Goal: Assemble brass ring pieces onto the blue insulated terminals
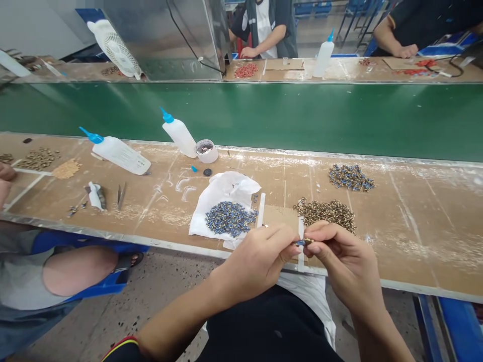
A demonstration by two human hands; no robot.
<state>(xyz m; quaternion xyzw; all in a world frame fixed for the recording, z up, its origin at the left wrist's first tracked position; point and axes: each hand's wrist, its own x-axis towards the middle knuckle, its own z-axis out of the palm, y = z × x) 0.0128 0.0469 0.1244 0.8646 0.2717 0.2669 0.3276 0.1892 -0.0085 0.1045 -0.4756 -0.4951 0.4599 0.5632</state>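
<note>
Close in front of me, above the table's front edge, my left hand (260,256) pinches a small blue part (301,243). Opposite it, my right hand (345,261) pinches a small brass-coloured part (309,241), which meets the blue one end to end. Their exact kind is too small to make out. Left of my hands, a heap of small blue parts (230,218) lies on a white cloth (202,213). Just beyond my right hand is a heap of brass-coloured parts (330,212). Farther back sits a pile of mixed blue and brass pieces (350,178).
Two squeeze bottles (123,155) (180,136) and a tape roll (207,152) are on the left. Tweezers (121,195) lie nearer. A green conveyor belt (264,118) runs behind. Two people sit across; another person's hand (5,176) shows at far left.
</note>
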